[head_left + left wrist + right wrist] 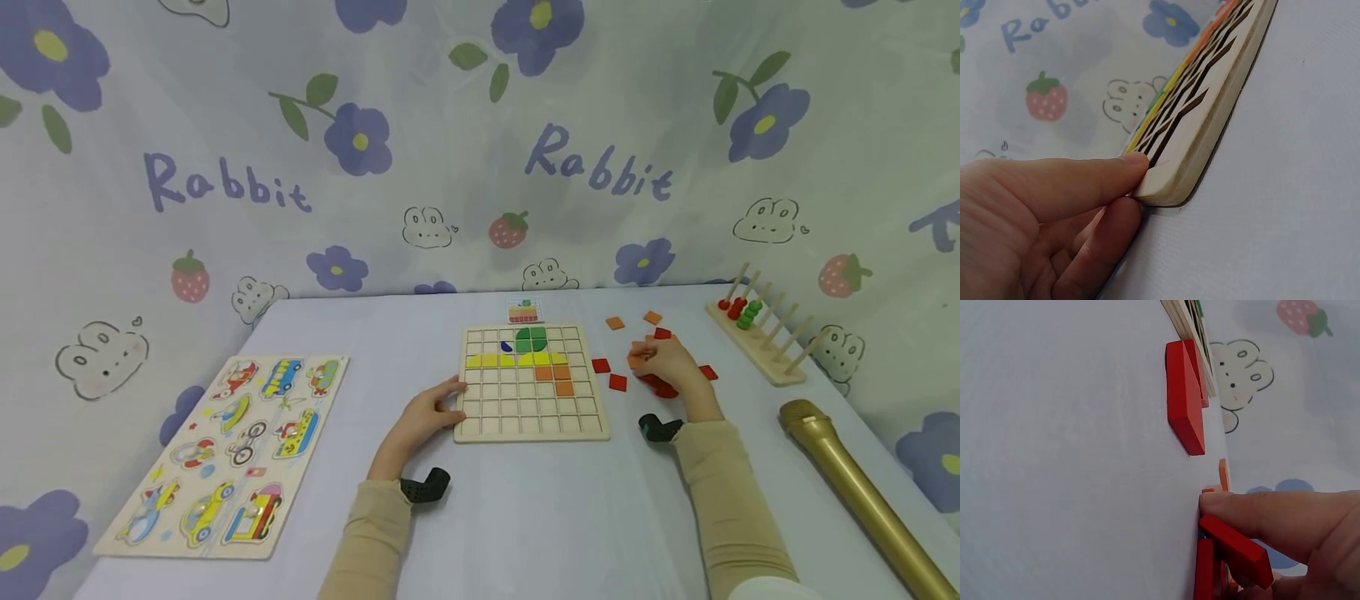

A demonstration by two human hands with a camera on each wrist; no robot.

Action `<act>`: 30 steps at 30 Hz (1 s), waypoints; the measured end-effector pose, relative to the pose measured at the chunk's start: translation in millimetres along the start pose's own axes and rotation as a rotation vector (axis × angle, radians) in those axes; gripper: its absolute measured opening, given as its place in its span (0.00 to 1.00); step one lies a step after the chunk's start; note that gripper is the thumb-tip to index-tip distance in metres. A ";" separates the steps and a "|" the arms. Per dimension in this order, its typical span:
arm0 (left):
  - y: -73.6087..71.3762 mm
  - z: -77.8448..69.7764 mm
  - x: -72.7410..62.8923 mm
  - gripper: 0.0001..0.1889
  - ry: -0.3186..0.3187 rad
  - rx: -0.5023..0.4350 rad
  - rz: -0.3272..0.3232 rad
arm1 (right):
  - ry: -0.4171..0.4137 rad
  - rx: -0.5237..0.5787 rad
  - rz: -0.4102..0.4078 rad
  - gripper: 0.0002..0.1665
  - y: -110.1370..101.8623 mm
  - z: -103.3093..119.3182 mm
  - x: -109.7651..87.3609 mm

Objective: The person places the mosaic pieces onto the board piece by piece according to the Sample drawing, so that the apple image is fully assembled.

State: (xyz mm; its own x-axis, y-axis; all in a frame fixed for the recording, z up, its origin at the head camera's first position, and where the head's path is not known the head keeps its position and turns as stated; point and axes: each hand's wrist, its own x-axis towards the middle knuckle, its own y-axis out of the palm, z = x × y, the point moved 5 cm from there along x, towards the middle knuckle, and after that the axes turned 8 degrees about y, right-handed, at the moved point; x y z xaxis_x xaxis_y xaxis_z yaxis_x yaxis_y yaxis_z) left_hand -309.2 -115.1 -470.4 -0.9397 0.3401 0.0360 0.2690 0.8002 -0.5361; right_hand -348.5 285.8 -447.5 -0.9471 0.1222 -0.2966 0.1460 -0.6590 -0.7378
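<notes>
A square wooden grid board (495,422) lies mid-table, with green, blue, yellow and orange pieces in its upper cells. My left hand (422,418) holds its left edge; up close, one digit (1094,181) lies on top near the corner and a curled finger (1100,250) is against the side. On the right, my right hand (671,368) reaches with bent fingers into a pile of red tiles (660,386) and orange tiles (636,360). A tilted red tile (1238,547) is beside its fingers, and an orange piece shows just past one fingertip. Whether they pinch a tile is unclear.
Loose red tiles (617,382) and orange tiles (615,322) lie between board and pile. A small picture card (524,311) is behind the board. Left is a vehicle puzzle board (217,454); right are a pegged bead stand (757,337) and a gold microphone (855,487).
</notes>
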 end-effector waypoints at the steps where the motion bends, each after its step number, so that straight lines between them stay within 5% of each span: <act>1: -0.2 0.6 0.6 0.27 0.002 0.003 -0.001 | -0.009 -0.009 -0.012 0.24 0.1 0.8 -0.1; 9: -0.7 2.4 1.8 0.27 -0.012 0.010 -0.001 | -0.083 -0.031 -0.085 0.23 -1.4 5.1 -0.1; 15: -0.2 1.9 1.0 0.27 -0.021 0.001 -0.002 | -0.055 0.170 -0.079 0.25 2.3 8.0 0.6; 22: 0.7 3.1 0.4 0.27 -0.028 -0.009 -0.003 | -0.044 0.505 0.109 0.31 15.1 26.4 -3.2; 26: 0.8 3.6 0.1 0.27 -0.028 -0.009 -0.007 | -0.016 0.790 0.307 0.20 27.8 40.1 -6.7; 30: 1.1 3.0 -0.2 0.27 -0.016 -0.005 -0.009 | 0.028 0.841 0.406 0.10 41.3 52.2 -11.3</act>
State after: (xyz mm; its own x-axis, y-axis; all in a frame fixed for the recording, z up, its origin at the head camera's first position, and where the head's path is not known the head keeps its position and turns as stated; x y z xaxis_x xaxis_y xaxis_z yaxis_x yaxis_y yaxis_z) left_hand -309.3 -115.8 -473.6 -0.9452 0.3252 0.0276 0.2616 0.8054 -0.5318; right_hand -346.7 218.5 -443.0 -0.8603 -0.2244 -0.4577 0.1990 -0.9745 0.1037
